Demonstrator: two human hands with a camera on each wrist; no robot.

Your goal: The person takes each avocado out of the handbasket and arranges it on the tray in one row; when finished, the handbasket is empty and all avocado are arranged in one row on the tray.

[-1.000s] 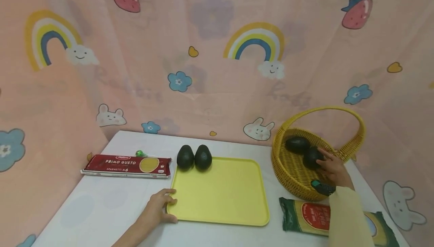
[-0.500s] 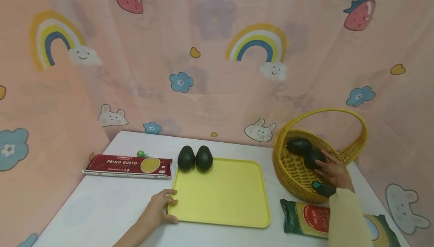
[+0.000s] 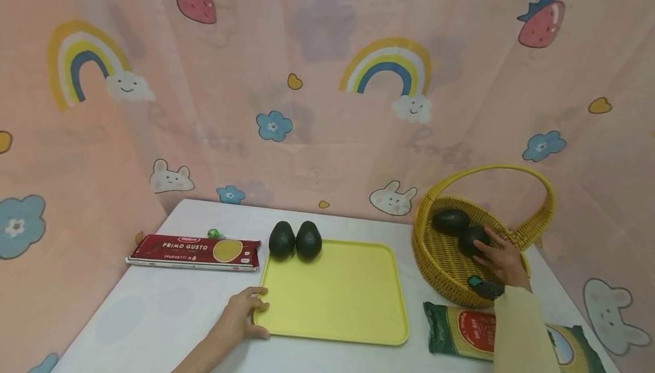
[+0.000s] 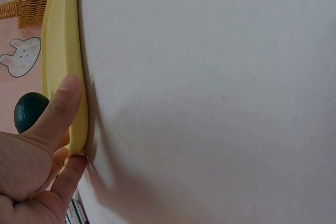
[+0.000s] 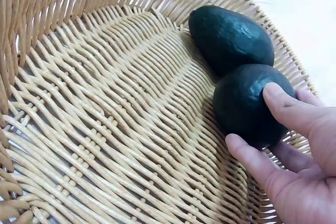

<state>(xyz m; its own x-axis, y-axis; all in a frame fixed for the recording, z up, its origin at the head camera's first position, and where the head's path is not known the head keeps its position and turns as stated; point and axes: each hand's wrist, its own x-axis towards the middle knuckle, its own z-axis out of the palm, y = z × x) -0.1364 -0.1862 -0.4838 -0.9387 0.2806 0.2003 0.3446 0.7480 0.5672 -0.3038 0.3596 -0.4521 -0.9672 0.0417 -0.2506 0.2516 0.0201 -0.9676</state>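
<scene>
My left hand (image 3: pixel 239 311) grips the front left corner of the yellow tray (image 3: pixel 332 299), thumb and fingers at its rim; the left wrist view shows the thumb (image 4: pixel 60 103) along the tray edge. Inside the wicker basket (image 3: pixel 425 259), my right hand (image 3: pixel 504 259) holds a dark green avocado (image 5: pixel 249 106), thumb on top and fingers around its side. A second avocado (image 5: pixel 231 38) touches it, lying on the basket floor. Two more avocados (image 3: pixel 281 241) stand side by side at the tray's back left corner.
A red spaghetti pack (image 3: pixel 194 252) lies left of the tray, with a green-topped lollipop (image 3: pixel 213 233) behind it. Below the basket lies a green and yellow pasta bag (image 3: pixel 460 330), partly hidden by my right sleeve. The basket's tall handle (image 3: pixel 496 167) arches above its far side.
The view has shifted slightly. My right hand stays at the same avocado in the basket, its fingers a little closer around it. The left hand has kept its grip on the tray.
</scene>
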